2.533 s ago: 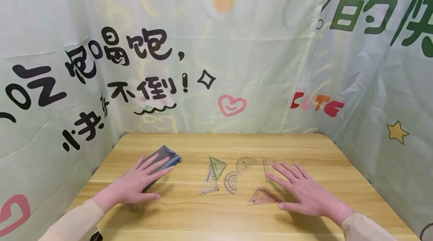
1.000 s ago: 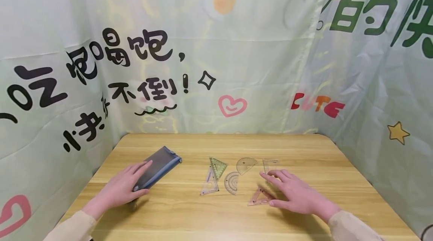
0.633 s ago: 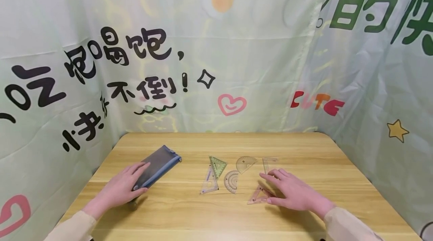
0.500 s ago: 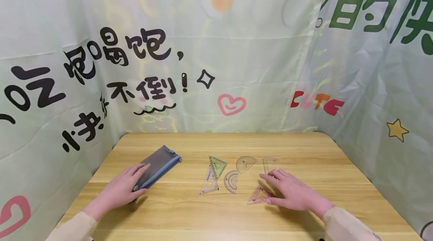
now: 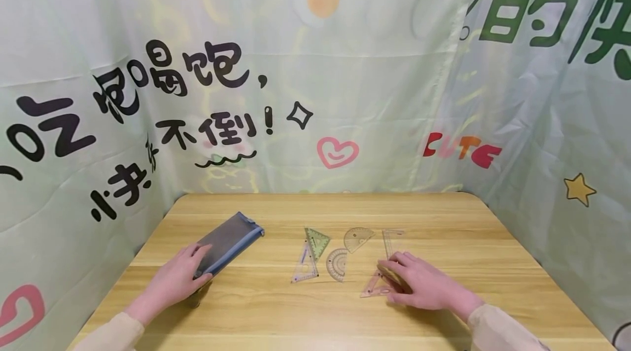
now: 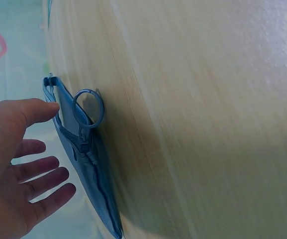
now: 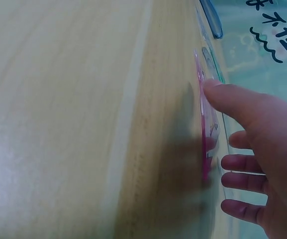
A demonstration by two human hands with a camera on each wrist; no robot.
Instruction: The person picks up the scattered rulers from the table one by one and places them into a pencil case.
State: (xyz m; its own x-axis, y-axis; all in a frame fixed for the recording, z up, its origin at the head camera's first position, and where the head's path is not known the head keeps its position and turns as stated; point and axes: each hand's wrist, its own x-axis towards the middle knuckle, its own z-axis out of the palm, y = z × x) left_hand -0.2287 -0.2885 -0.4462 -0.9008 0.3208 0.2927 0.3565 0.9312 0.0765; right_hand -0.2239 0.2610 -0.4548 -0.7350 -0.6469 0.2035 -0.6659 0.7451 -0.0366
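A dark mesh pencil pouch with blue trim lies at the left of the wooden table. My left hand rests with relaxed fingers at the pouch's near end. In the left wrist view the thumb touches the pouch close to its zipper ring. My right hand lies over a pink set square. In the right wrist view the thumb touches the edge of the pink set square, and the other fingers are stretched out past it.
Between the hands lie a green set square, a clear purple-edged set square, two protractors and a clear set square. Printed cloth walls close in the table at the left, back and right.
Both hands have drawn back toward me. The left slid off the pouch's top to its near end. The right hand's fingers drew in over the pink set square.
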